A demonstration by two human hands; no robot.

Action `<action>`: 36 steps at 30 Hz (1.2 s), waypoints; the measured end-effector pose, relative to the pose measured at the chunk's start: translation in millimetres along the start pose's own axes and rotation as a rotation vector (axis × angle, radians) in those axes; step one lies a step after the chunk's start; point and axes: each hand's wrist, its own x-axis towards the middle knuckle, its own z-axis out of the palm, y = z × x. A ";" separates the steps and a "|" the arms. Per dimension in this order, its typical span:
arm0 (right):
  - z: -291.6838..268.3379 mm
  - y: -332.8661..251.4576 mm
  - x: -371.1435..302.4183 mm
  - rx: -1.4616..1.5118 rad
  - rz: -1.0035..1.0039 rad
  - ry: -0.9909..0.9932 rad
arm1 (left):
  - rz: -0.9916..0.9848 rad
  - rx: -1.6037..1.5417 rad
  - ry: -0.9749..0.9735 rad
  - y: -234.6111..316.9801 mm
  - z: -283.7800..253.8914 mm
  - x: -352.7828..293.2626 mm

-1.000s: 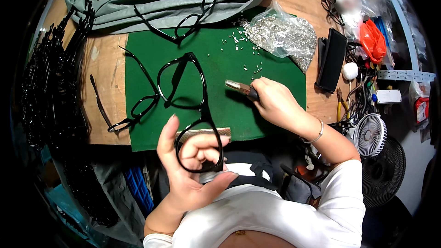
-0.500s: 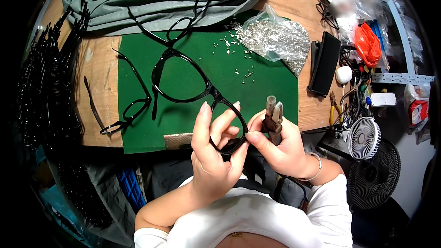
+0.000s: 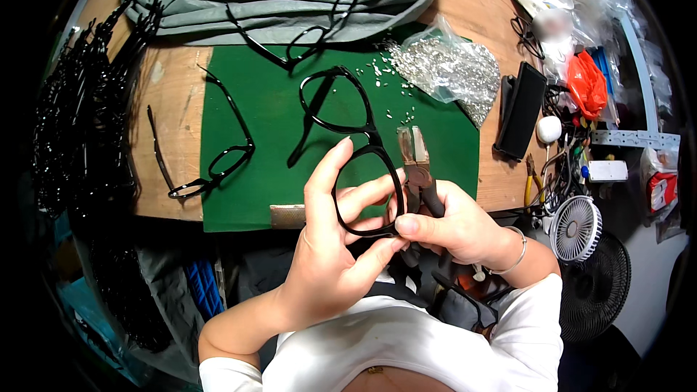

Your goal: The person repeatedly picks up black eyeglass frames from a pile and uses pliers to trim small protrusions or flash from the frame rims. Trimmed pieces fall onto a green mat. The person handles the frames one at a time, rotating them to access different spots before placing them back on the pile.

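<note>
A black glasses frame (image 3: 374,138) is held up over the front edge of the table, its two rims one above the other. My left hand (image 3: 319,254) is closed on the lower rim, with fingers passing behind and through its opening. Pliers (image 3: 418,176) with a metal head and dark handles lie in my right hand (image 3: 461,225), jaws pointing away from me and slightly apart. My right thumb also presses the frame's lower corner near my left fingertips. The right fingers are partly hidden behind the pliers and palm.
Two black glasses frames (image 3: 231,162) (image 3: 290,62) lie at left and beyond on the green mat (image 3: 268,127). Small silvery pieces spill from a clear bag (image 3: 446,65). Black frame parts (image 3: 87,123) are heaped left. A phone (image 3: 521,110), cables and a small fan (image 3: 575,229) stand right.
The held frame has turned more upright, its far rim swinging right. The pliers have turned, and more of their head and handles shows. The whole view has shifted slightly.
</note>
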 end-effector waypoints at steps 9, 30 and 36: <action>-11.4 -2.8 -14.1 -0.578 -0.010 -0.146 | -0.052 -0.109 0.035 18.7 -20.6 -14.9; -14.0 -18.0 1.1 -0.909 0.140 -0.256 | -0.144 -0.125 0.041 7.7 -20.0 -11.0; -49.7 15.5 25.9 -1.417 -0.333 0.304 | -0.165 -0.089 0.086 7.2 -18.6 -7.0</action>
